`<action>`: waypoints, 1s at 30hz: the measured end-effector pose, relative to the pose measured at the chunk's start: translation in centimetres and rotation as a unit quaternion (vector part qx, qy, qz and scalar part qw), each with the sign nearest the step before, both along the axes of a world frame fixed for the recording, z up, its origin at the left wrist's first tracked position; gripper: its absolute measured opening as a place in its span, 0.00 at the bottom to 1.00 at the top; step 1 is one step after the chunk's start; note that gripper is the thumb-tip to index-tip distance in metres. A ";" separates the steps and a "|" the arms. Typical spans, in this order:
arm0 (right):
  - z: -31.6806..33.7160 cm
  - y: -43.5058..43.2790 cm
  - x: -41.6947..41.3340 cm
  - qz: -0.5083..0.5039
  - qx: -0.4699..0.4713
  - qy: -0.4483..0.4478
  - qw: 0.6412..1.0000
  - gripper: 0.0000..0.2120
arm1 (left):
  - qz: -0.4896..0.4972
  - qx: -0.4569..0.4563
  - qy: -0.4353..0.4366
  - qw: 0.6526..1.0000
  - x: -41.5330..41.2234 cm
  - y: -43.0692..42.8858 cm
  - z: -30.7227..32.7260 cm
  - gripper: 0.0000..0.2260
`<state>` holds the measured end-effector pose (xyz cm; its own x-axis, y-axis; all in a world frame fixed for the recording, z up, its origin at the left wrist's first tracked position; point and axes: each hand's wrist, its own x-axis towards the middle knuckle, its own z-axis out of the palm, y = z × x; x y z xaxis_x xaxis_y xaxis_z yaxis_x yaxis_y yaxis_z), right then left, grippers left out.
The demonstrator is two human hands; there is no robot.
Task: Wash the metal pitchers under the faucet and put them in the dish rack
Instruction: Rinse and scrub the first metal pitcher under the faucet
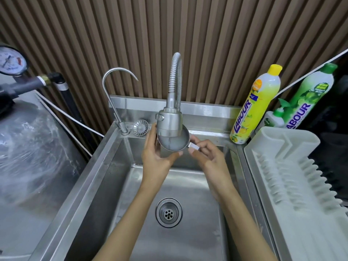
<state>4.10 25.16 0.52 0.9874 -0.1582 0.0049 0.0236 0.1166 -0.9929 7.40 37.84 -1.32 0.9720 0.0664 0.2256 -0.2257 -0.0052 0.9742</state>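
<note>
A small metal pitcher (174, 143) is held upright right under the spray head of the flexible faucet (170, 122), over the steel sink (116, 166). Water fills the pitcher. My left hand (157, 157) wraps around the pitcher's body from the left. My right hand (205, 153) pinches its flat handle on the right. The white dish rack (293, 166) stands to the right of the sink with nothing in it. The faucet head hides the far part of the pitcher's rim.
A thin gooseneck tap (113, 95) and a sink strainer (140, 128) sit at the sink's back left. Yellow (254, 106) and green (310, 95) dish soap bottles stand behind the rack. The drain (169, 212) lies in the basin. A tank with a pressure gauge (11, 61) is at left.
</note>
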 end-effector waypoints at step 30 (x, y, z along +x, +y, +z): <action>-2.3 0.9 0.6 0.075 0.108 0.074 0.989 0.06 | 0.160 0.271 -0.080 0.946 -1.3 1.1 -0.1 0.41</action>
